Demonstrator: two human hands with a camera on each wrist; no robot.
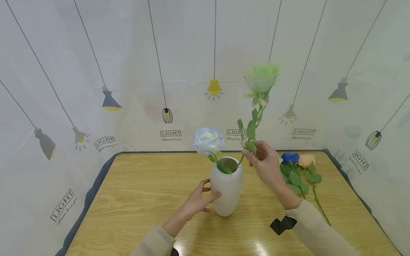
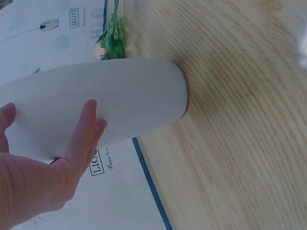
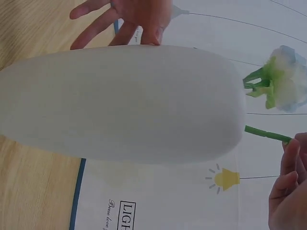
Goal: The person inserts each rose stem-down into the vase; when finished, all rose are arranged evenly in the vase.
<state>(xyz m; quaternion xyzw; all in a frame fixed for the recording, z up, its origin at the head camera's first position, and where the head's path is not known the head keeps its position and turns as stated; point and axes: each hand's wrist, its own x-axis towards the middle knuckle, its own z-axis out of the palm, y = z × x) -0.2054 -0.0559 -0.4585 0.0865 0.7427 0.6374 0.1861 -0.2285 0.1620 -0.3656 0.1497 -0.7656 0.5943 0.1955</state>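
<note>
A white vase (image 1: 226,194) stands upright on the table, and a pale blue-and-white rose (image 1: 208,140) leans out over the left of its mouth. My left hand (image 1: 197,199) rests against the vase's left side, fingers spread and thumb on the front. To the right, just above the rim, my right hand (image 1: 265,162) pinches the stem of a pale green rose (image 1: 262,77) between thumb and fingers. That stem's lower end dips into the vase mouth; the bloom stands high above. In the right wrist view the green stem (image 3: 266,133) runs from the fingertips to the rim.
Right of the vase lie a blue rose (image 1: 290,157) and a peach rose (image 1: 307,160), with leafy stems pointing toward the front. A pale bloom beside them is partly hidden by the right hand. The wooden table (image 1: 135,192) meets lamp-printed white curtains (image 1: 185,60) behind.
</note>
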